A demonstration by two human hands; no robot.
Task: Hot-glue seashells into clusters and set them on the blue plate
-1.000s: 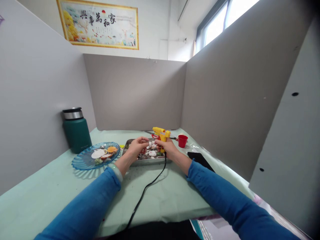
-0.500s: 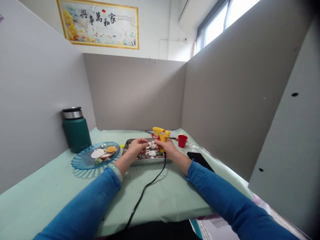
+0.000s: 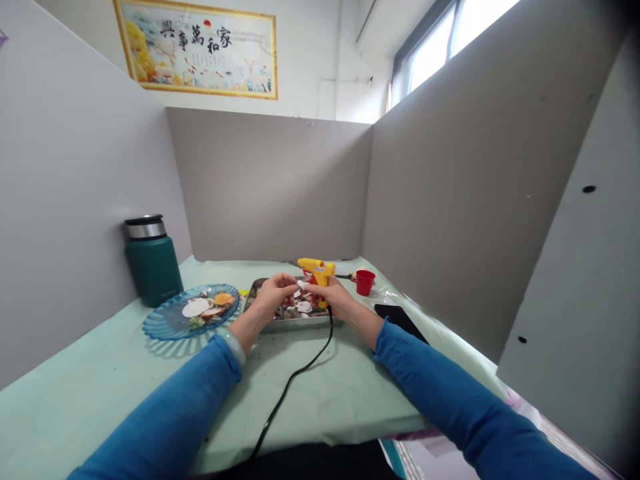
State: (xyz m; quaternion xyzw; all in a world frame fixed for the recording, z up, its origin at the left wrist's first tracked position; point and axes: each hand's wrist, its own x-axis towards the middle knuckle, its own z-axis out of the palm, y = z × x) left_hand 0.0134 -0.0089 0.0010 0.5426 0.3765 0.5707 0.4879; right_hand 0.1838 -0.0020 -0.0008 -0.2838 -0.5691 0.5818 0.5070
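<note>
My right hand is wrapped around a yellow hot glue gun, whose black cord runs down toward the table's front edge. The gun's nozzle end points left, above the fingers of my left hand. That hand is closed in a pinch, with a small white shell at its fingertips, close to my right thumb. Both hands are over a metal tray that holds several white shells and darker pieces. My fingers hide part of the tray's contents.
On the left, a blue fluted plate holds shells and small decorations, with a green bottle behind it. A red cup and a black flat object lie to the right. Grey partitions enclose the table.
My right hand has turned the glue gun slightly and brought it left and a little lower, nearer to my left fingers. A white shell now shows more plainly between the hands.
</note>
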